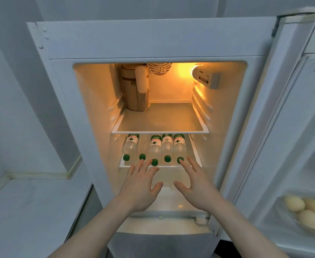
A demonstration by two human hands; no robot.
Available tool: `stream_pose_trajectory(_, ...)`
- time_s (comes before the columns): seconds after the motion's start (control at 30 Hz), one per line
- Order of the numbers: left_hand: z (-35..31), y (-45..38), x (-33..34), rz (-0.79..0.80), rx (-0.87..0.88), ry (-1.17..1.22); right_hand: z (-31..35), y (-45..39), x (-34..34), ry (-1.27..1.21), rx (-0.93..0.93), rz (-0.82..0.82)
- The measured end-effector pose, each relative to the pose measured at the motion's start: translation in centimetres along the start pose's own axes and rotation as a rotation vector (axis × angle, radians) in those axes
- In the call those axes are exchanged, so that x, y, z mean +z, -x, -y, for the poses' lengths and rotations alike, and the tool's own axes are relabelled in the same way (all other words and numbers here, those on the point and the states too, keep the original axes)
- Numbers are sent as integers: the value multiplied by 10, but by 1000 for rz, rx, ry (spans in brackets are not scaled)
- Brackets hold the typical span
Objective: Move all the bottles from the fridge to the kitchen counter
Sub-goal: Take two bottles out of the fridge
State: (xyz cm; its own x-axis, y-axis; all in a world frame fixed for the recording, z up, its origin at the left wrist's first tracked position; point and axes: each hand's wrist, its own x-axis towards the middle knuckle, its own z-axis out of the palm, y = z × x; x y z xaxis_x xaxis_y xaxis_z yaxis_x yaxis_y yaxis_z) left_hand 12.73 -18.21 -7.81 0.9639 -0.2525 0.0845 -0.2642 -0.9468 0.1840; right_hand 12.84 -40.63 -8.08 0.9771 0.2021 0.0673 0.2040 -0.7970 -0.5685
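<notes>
Green-capped bottles [155,148], five of them, lie on their sides in a row on the lower shelf [196,155] of the open fridge [97,43], caps facing out. Clear plastic, round bodies, probably cold and damp.

Risks, as judged from here:
- Bottles lie loose side by side and touching; pulling one out could set its neighbours rolling toward the shelf's front edge and off it.
- Wet plastic may slip in a one-handed hold by the cap end.
- Taking two at once could knock the middle bottle, whose cap already sits furthest forward.
- Eggs [302,209] in the door rack to the right sit close to the carrying path; a swinging bottle could strike them.

Position: left hand [141,185] and right hand [195,185] both reach in just below the shelf front, fingers spread and straight, holding nothing. Left fingertips lie near the second and third caps; right fingertips touch or nearly touch the rightmost cap, which I cannot settle. Worktop [22,211] lies to the left of the fridge.
</notes>
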Motion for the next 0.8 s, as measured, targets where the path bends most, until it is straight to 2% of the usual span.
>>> stream_pose_trajectory(0.3,-7,-70,20,-20,-54,5,-34,-62,-2,-14,15,-6)
stream_pose_trajectory(0.57,-7,-122,37,11,-60,-40,-50,-95,3,-7,106,6)
stream_pose_trajectory(0.8,-5,-157,57,66,-79,-226,-58,-122,15,34,214,49)
